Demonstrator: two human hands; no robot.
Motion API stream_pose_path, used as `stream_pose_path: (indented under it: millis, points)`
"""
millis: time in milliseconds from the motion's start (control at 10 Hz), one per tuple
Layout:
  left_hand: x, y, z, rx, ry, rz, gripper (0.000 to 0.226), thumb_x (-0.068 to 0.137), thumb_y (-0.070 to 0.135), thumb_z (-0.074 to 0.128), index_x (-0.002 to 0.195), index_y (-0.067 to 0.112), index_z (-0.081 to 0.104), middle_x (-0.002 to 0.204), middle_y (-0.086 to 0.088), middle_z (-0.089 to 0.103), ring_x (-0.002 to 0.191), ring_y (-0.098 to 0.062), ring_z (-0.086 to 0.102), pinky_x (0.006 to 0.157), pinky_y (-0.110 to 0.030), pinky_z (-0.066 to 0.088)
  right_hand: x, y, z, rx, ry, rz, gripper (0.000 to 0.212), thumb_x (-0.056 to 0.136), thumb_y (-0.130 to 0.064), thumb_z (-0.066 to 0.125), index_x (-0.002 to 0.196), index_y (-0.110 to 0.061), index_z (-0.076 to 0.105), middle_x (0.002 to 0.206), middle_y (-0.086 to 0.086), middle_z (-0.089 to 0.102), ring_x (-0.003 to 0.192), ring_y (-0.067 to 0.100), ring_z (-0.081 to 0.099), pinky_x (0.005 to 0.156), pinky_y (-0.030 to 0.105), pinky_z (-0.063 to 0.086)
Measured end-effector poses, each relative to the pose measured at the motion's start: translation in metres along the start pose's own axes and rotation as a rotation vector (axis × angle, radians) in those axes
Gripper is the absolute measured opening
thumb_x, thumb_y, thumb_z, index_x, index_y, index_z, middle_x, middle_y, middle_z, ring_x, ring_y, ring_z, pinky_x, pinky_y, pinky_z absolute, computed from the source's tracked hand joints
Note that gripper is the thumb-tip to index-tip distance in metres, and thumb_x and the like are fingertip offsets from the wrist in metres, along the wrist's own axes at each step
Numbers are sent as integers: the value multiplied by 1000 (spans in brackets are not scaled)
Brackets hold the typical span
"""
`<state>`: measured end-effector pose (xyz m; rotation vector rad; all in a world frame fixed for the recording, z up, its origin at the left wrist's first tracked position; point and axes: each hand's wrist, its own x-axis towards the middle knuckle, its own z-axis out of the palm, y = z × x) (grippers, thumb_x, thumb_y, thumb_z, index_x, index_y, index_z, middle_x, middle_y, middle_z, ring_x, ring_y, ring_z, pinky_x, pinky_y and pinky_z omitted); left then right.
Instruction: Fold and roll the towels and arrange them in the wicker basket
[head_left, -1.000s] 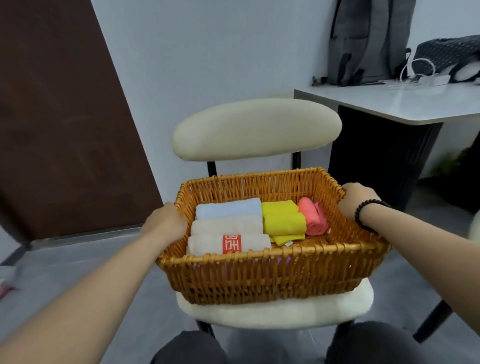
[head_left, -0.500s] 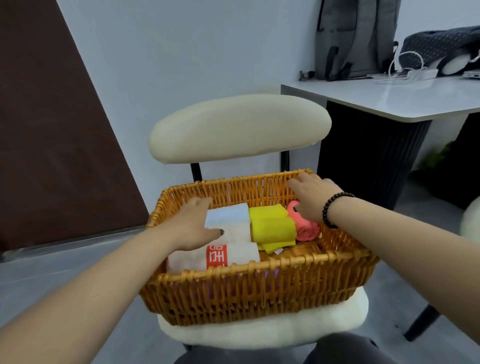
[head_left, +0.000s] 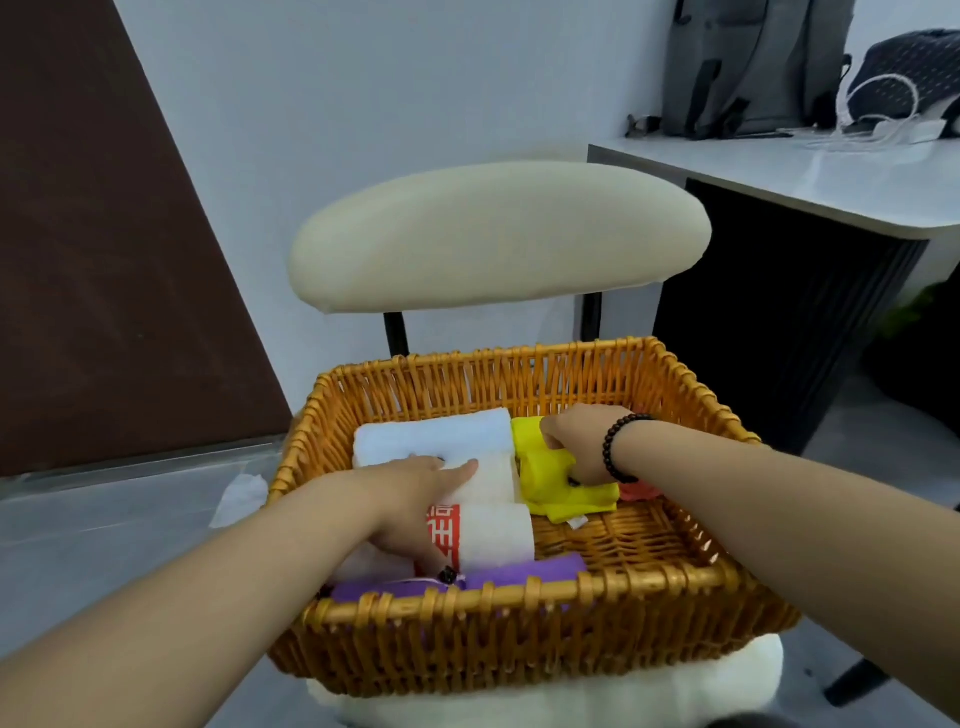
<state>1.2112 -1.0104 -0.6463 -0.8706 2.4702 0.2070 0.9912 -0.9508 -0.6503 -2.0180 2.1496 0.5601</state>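
The wicker basket (head_left: 519, 639) stands on a cream chair seat. Inside lie rolled white towels (head_left: 431, 441), one with a red printed band (head_left: 493, 535), yellow rolls (head_left: 566, 493), a pink roll (head_left: 639, 491) mostly hidden, and a purple roll (head_left: 519, 571) along the near wall. My left hand (head_left: 415, 499) lies flat, fingers straight, on the white towels. My right hand (head_left: 576, 441), with a dark bead bracelet, has its fingers curled over the yellow rolls, gripping them.
The chair's padded backrest (head_left: 498, 234) rises right behind the basket. A grey desk (head_left: 810, 176) with a backpack (head_left: 753, 67) and cables stands at the right. A white cloth (head_left: 241, 493) lies on the floor left of the chair.
Both hands left the basket rims and moved inside. The left now presses the white towels; the right dropped from the far rim onto the yellow rolls. The view has tilted down, showing a purple roll.
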Motion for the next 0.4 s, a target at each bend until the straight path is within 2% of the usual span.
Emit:
stream_pose_path:
  millis: [100,200,300,400]
  points:
    - [0,4,-3,18,-15,-10,120,73,54,76,152,36,-13,162,-4,7,145,-28,21,117,-43,24,-5,-2,-2,-18,-6,-14,45,87,-27,68,125,-17,47,119,6,56,101,25,57,81,34,54]
    - [-8,0,-10,-43,20,-27,110,78,53,73,154,32,-3,160,-2,16,143,-26,25,116,-41,26,-14,1,-8,56,1,-48,50,85,-34,71,126,-14,50,125,5,55,109,23,54,86,31,49]
    - [-27,-7,-16,-173,160,-42,87,87,52,62,155,30,12,160,2,23,144,-22,27,115,-36,28,-32,4,-15,252,107,-35,45,84,-36,71,122,-17,55,123,0,58,95,14,53,81,24,46]
    - [-46,-5,-18,-376,326,-33,71,92,46,59,151,27,27,151,2,39,135,-18,41,110,-34,37,-52,3,-23,447,309,-22,28,87,-33,68,111,-19,60,108,-5,60,87,9,51,73,19,40]
